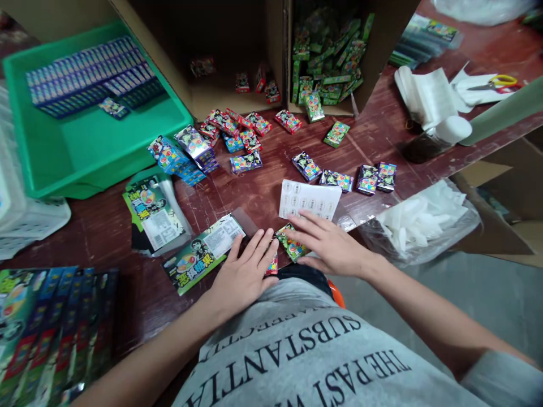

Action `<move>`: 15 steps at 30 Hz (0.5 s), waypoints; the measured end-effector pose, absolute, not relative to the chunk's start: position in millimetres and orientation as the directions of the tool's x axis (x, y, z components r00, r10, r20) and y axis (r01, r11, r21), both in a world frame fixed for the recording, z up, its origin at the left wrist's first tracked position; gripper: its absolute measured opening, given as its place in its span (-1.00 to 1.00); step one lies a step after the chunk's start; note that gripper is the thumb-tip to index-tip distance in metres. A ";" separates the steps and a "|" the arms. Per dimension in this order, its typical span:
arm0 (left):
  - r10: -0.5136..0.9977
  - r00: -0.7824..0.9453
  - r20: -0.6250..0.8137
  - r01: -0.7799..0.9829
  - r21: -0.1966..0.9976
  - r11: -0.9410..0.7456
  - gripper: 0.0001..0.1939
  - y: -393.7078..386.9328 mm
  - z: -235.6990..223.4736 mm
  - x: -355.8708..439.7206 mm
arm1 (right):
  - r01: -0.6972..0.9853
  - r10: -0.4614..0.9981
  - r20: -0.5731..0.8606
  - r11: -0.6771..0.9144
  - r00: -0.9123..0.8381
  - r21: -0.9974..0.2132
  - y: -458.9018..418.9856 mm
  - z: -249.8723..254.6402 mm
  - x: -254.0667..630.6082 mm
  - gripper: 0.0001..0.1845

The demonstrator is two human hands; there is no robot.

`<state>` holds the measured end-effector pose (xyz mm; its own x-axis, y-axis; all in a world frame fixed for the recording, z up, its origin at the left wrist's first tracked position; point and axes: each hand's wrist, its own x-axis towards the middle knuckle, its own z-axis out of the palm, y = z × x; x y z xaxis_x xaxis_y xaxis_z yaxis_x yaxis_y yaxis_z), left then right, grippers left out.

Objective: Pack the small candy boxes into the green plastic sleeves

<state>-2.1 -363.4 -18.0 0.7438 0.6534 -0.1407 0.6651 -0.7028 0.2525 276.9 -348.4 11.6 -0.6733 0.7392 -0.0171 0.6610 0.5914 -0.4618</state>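
Note:
My left hand lies with its fingers stretched out over the right part of a clear bag with a green and black printed header. A small red box peeks out beside those fingers, mostly covered. With its fingers extended, my right hand reaches over a small green box at the table's front edge. Just beyond its fingertips is a white sheet of round stickers. More printed bags are stacked left of the header. Several purple boxes lie behind the sheet.
A green tray with rows of purple boxes stands at the back left. Two cartons hold loose red and green boxes. Filled packs lie at the left; a jar, scissors and a bag of white scraps are at the right.

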 end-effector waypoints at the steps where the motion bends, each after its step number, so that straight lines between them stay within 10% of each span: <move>1: 0.686 0.718 -0.119 0.689 0.261 -0.676 -0.29 -368.6 -21.1 0.8 | 0.628 0.675 -0.052 0.652 -0.736 -0.425 -344.1 11.0 278.1 -0.31; 8: 0.831 0.554 -0.049 0.748 0.468 -0.471 -0.08 -381.6 -23.7 16.4 | 0.621 0.650 -0.108 0.645 -0.752 -0.444 -332.1 2.8 263.4 -0.29; 15: 0.847 0.527 -0.072 0.686 0.625 -0.373 0.36 -373.7 -25.5 7.8 | 0.531 0.579 -0.101 0.645 -0.809 -0.550 -318.9 -3.8 246.6 0.13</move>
<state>7.8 -373.7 -25.5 0.5271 0.8467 -0.0725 0.6857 -0.3733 0.6249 246.6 -318.9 -3.8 -0.8087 0.5794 -0.1010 0.5307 0.6448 -0.5501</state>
